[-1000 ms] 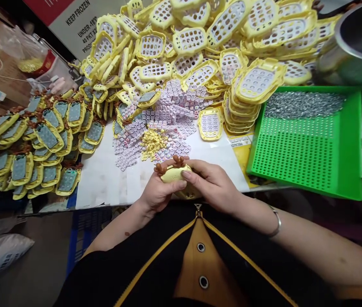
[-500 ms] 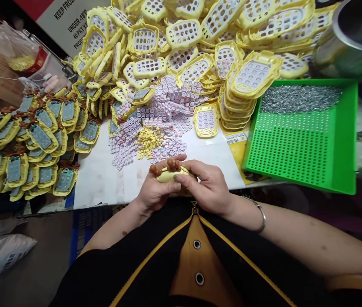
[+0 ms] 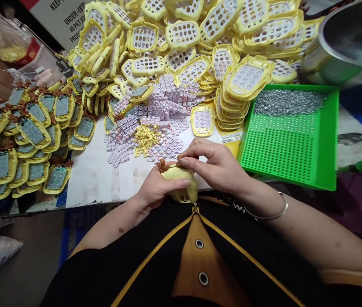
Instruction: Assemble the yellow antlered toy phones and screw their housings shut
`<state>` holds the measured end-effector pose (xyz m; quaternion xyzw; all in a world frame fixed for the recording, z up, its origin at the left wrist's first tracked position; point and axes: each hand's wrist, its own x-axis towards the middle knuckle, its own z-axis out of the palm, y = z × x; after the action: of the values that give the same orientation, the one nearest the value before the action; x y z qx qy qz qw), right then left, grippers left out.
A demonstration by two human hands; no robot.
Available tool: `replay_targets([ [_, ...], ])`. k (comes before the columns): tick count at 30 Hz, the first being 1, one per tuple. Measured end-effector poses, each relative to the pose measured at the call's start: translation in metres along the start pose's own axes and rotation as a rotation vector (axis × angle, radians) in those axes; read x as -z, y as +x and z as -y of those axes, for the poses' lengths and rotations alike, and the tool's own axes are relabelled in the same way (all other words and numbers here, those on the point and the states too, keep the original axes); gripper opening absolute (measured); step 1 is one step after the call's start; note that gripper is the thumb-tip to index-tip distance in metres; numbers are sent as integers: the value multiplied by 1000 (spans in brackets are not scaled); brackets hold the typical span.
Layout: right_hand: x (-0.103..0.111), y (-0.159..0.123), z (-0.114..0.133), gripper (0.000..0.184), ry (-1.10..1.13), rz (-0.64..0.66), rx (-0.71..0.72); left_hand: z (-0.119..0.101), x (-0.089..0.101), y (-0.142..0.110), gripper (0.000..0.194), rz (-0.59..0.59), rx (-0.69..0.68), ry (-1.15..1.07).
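Close to my body, at the table's front edge, I hold a yellow toy phone case [image 3: 178, 174] with brown antlers. My left hand [image 3: 155, 187] is wrapped round its left side, thumb lying across the face turned to me. At its upper right, my right hand [image 3: 216, 164] pinches the right antler between thumb and forefinger; that antler is mostly hidden by the fingers. Just beyond lie a heap of small yellow pieces [image 3: 147, 140] and many white-and-lilac key pieces [image 3: 121, 145]. A single yellow shell with a white keypad [image 3: 202, 120] rests flat on the table.
At right sits a green perforated tray [image 3: 330, 140] with many small silver screws [image 3: 288, 102]. A metal bowl [image 3: 328, 59] stands behind it. Yellow shells [image 3: 182, 34] are piled at the back, with a stack [image 3: 232, 106] beside the tray. Antlered halves with grey panels [image 3: 56, 178] crowd the left.
My right hand has moved up from the case's front to its right antler, uncovering more of the yellow body. My left hand keeps its hold. The view has shifted slightly.
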<state>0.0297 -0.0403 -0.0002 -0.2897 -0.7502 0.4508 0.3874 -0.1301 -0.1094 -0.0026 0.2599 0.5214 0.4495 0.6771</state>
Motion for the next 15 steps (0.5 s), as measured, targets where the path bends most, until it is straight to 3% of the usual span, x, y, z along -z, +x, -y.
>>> replay_targets([
  [4,-10,4,0,24,-157,-101,141,2,-1,0,37,22,-7,13],
  [9,-9,0,-11,25,25,-27,9,1,3,-2,46,-64,-50,-108],
  [13,-13,-14,-11,25,34,74,-26,0,10,-2,63,-34,-115,-117],
  [15,-19,-20,-7,21,9,44,3,-2,11,-1,63,-23,-157,-98],
])
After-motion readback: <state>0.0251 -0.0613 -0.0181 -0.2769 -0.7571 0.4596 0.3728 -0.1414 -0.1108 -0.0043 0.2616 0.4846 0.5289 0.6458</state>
